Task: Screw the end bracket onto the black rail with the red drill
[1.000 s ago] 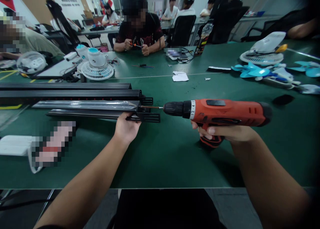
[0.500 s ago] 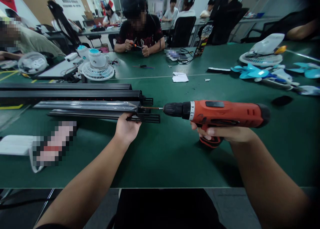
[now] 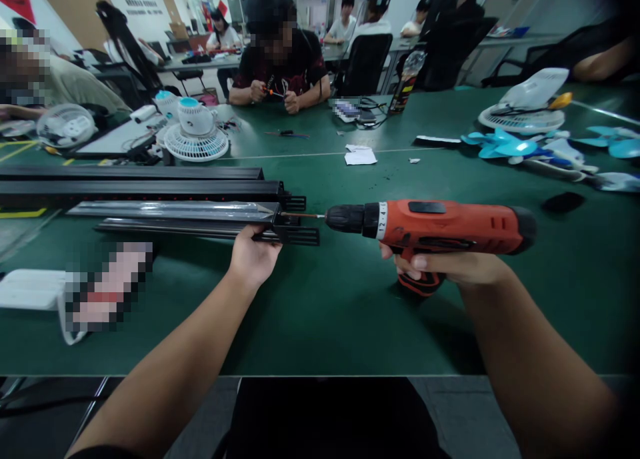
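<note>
Green desk (image 3: 345, 325) shows between its near edge and the cordless drill (image 3: 450, 222), gripped in the right hand (image 3: 463, 269); the left hand (image 3: 255, 257) clasps the black rail (image 3: 200, 211) at its end, facing the drill bit (image 3: 311, 216).

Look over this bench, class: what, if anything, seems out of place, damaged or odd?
Blue blades lie loose beside a fan resting grille-down rather than mounted in one. A paper scrap and dark specks mark the table. The drill and bar show nothing odd.
</note>
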`<state>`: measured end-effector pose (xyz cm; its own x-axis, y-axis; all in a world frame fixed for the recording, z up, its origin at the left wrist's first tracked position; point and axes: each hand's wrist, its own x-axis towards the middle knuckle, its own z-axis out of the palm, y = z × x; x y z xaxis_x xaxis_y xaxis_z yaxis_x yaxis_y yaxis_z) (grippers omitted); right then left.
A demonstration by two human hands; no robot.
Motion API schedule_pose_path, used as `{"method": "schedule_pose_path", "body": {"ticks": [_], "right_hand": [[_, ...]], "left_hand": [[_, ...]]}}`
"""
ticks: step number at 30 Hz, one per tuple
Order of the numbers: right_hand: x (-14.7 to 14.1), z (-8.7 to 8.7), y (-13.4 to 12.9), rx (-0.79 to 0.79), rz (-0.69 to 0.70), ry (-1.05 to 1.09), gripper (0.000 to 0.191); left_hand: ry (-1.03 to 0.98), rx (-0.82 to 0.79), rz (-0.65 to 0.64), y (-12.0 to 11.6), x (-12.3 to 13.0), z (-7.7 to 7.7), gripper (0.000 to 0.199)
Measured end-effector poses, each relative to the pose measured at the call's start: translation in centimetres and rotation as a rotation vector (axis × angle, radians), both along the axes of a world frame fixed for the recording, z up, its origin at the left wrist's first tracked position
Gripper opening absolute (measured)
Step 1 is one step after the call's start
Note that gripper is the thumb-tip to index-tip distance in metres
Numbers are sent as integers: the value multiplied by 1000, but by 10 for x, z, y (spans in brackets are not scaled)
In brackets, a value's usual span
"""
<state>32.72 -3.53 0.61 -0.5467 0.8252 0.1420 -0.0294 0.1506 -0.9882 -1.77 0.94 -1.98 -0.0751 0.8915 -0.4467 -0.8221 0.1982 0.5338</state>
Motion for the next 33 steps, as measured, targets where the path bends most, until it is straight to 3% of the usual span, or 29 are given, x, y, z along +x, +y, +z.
{"method": "schedule_pose_path", "body": {"ticks": [7,16,25,33], "right_hand": [[-3,2,-1,-41,-17,-27,37],[-1,1,-1,11,-2,-23,32],[-1,-1,-1,8,15,-1,28],[2,-5,-1,33,-8,1,30]], "left_hand": [[-9,-32,30,-2,3,5,24],[-11,-14,0,0,-1,0,42],[-24,-50,43,-3,4,8,30],[-12,-57,48,-4,5,10,40]]}}
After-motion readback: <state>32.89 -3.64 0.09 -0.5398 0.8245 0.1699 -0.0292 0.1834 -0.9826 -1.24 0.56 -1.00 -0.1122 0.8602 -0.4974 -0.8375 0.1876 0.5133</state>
